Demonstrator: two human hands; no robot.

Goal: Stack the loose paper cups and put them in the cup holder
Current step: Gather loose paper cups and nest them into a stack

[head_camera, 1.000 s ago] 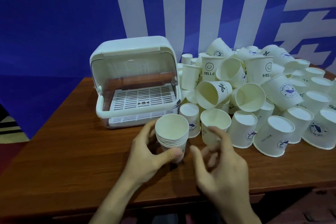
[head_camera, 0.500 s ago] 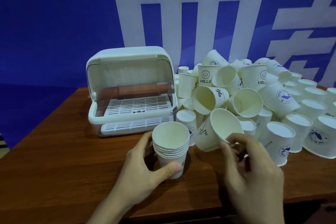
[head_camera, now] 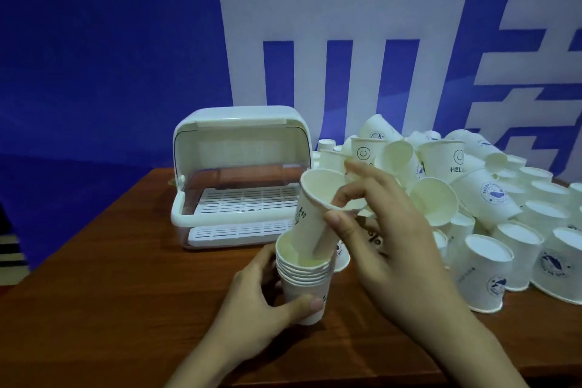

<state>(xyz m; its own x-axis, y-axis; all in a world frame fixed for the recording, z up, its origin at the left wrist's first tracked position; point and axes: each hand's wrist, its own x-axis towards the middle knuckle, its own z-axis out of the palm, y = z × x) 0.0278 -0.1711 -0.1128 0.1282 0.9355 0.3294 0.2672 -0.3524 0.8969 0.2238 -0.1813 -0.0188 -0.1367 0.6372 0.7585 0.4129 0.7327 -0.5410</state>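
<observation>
My left hand [head_camera: 263,302] grips a stack of several nested white paper cups [head_camera: 304,283] standing upright on the wooden table [head_camera: 110,293]. My right hand [head_camera: 387,230] pinches the rim of a single white paper cup [head_camera: 311,211], tilted, with its base inside the top of the stack. A large heap of loose paper cups [head_camera: 491,208] covers the table's right side. The white cup holder [head_camera: 242,179], a lidded box with its cover raised and a slotted tray inside, stands behind the stack to the left.
A blue wall banner [head_camera: 126,57] with big white characters hangs behind the table. The table's near edge runs along the bottom of the view. Bare wood lies left of and in front of the stack.
My right hand picked a loose cup from the heap's front, carried it left and lowered its base into the stack. My left hand kept hold of the stack.
</observation>
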